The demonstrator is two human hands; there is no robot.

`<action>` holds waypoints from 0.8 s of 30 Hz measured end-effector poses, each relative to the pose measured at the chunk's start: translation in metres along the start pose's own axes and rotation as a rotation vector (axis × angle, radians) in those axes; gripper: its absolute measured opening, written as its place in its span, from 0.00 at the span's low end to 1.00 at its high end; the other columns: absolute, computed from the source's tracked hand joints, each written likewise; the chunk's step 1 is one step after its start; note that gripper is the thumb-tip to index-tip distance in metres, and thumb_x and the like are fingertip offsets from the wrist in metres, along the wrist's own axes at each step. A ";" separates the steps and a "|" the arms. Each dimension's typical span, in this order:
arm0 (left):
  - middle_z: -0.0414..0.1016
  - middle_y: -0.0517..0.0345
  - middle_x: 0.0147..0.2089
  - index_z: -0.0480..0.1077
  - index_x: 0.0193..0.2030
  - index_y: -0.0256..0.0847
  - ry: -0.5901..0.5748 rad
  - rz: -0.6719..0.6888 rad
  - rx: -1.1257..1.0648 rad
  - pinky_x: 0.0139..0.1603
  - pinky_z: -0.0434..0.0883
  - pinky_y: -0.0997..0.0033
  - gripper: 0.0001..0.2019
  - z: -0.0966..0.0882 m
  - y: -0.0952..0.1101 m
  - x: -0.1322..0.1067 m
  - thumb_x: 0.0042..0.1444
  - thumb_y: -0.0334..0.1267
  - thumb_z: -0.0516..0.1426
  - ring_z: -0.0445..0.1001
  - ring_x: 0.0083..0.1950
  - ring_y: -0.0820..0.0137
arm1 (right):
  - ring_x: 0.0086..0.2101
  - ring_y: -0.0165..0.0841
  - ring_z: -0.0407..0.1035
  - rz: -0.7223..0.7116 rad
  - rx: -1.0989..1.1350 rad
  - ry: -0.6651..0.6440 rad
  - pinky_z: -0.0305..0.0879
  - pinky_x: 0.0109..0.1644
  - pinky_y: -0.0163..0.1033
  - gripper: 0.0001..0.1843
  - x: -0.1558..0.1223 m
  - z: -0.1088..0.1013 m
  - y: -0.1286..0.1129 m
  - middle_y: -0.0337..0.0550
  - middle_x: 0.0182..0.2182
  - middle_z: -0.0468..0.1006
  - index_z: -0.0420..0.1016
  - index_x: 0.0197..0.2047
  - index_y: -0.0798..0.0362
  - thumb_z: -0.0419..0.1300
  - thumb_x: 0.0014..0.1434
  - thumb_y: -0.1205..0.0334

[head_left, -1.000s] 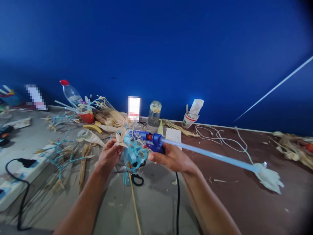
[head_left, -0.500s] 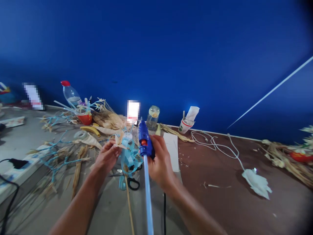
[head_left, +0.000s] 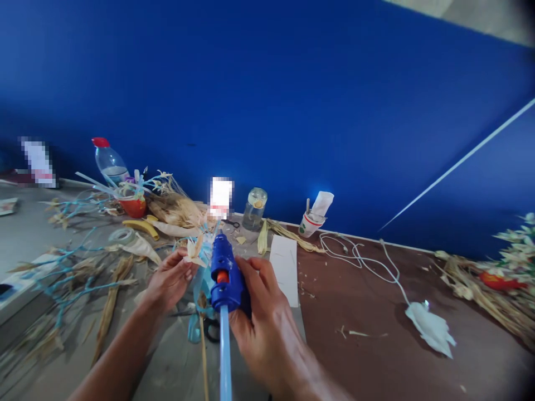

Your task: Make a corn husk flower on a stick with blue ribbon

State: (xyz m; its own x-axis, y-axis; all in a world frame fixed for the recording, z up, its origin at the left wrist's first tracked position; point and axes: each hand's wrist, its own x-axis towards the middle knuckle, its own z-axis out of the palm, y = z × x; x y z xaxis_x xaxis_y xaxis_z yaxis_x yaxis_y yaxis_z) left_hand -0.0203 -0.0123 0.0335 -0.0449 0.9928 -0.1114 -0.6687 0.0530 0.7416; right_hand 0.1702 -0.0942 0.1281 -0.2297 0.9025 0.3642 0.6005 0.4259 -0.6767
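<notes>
My right hand (head_left: 263, 317) is wrapped round a blue glue gun (head_left: 225, 267), whose nozzle points away from me. A long clear glue stick (head_left: 225, 351) runs out of its back end. In my left hand (head_left: 169, 278), the fingertips pinch a pale dried-husk flower (head_left: 194, 249), just left of the gun's front. Light-blue ribbon (head_left: 203, 287) lies beneath, partly covered by the gun. A thin brown stick (head_left: 204, 356) and black scissor handles (head_left: 212, 330) show below it.
Blue-wrapped dried stems (head_left: 71, 284) and a tape roll (head_left: 122, 236) lie left. Behind stand a red-capped bottle (head_left: 109, 161), a red cup (head_left: 132, 206), a glass jar (head_left: 254, 209) and a white cup (head_left: 310, 224). White paper (head_left: 284, 270) and a white cable (head_left: 359, 256) lie right.
The view has shifted a little. My right hand has drawn the glue gun nearer to me and to the left, closer to the husk flower. My left hand keeps its pinch.
</notes>
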 end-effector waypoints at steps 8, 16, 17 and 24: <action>0.65 0.65 0.19 0.69 0.27 0.38 -0.053 0.037 0.016 0.20 0.65 0.79 0.12 -0.001 -0.001 0.000 0.35 0.29 0.67 0.65 0.20 0.77 | 0.43 0.41 0.69 -0.036 -0.007 -0.010 0.71 0.44 0.44 0.26 -0.005 -0.004 0.000 0.52 0.49 0.65 0.60 0.58 0.51 0.55 0.54 0.64; 0.65 0.64 0.20 0.70 0.26 0.38 -0.075 0.040 0.041 0.20 0.63 0.81 0.12 -0.003 -0.002 -0.001 0.34 0.33 0.68 0.63 0.20 0.80 | 0.45 0.43 0.69 -0.071 -0.064 0.078 0.71 0.45 0.45 0.29 -0.010 0.002 0.008 0.52 0.50 0.64 0.58 0.60 0.49 0.56 0.54 0.63; 0.65 0.65 0.19 0.70 0.26 0.38 -0.080 0.048 0.044 0.20 0.62 0.82 0.12 -0.003 -0.002 -0.001 0.35 0.33 0.68 0.62 0.20 0.80 | 0.45 0.44 0.68 -0.073 -0.064 0.084 0.71 0.45 0.45 0.30 -0.011 0.003 0.009 0.52 0.50 0.64 0.57 0.60 0.48 0.56 0.54 0.62; 0.65 0.64 0.19 0.71 0.27 0.38 -0.089 0.064 0.025 0.20 0.60 0.81 0.10 -0.005 -0.004 0.001 0.36 0.32 0.67 0.61 0.19 0.80 | 0.44 0.39 0.68 -0.045 0.031 0.062 0.70 0.45 0.42 0.27 -0.004 0.002 0.006 0.51 0.50 0.63 0.60 0.58 0.49 0.55 0.54 0.64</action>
State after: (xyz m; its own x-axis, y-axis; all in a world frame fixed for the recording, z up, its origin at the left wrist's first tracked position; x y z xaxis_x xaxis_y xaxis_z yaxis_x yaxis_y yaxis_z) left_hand -0.0214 -0.0117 0.0276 -0.0203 0.9998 -0.0054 -0.6476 -0.0090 0.7619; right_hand 0.1734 -0.0955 0.1212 -0.2076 0.8771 0.4332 0.5662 0.4689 -0.6780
